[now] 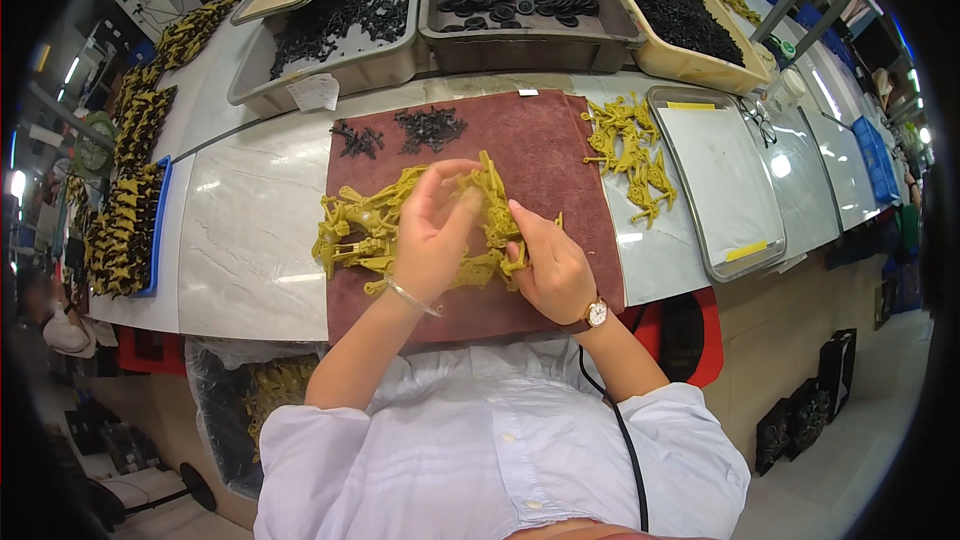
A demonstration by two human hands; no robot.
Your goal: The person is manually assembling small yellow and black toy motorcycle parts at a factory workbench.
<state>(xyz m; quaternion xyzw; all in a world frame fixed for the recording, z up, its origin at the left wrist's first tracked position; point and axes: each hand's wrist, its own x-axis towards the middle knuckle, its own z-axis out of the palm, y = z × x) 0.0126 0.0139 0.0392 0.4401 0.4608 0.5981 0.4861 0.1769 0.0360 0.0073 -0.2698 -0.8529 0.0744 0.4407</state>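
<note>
Over the dark red cloth (360, 325), my right hand (555, 270) grips an olive-yellow plastic part (495, 205) with several arms and joints, held up in front of me. My left hand (437, 235) is closed beside it, thumb and fingers pinched together against its left side. Whatever lies between those left fingertips is too small or hidden to make out. More olive-yellow parts (352, 225) lie on the cloth to the left of and beneath my hands. Two small piles of black plastic pieces (430, 128) rest on the cloth's far side.
Along the back stand a grey bin of black pieces (395, 68), a bin of black rings (530, 55) and a cream bin (655, 60). Loose yellow parts (635, 155) and a lined metal tray (715, 180) lie right. Blue-edged racks of yellow-black assemblies (125, 230) stand left.
</note>
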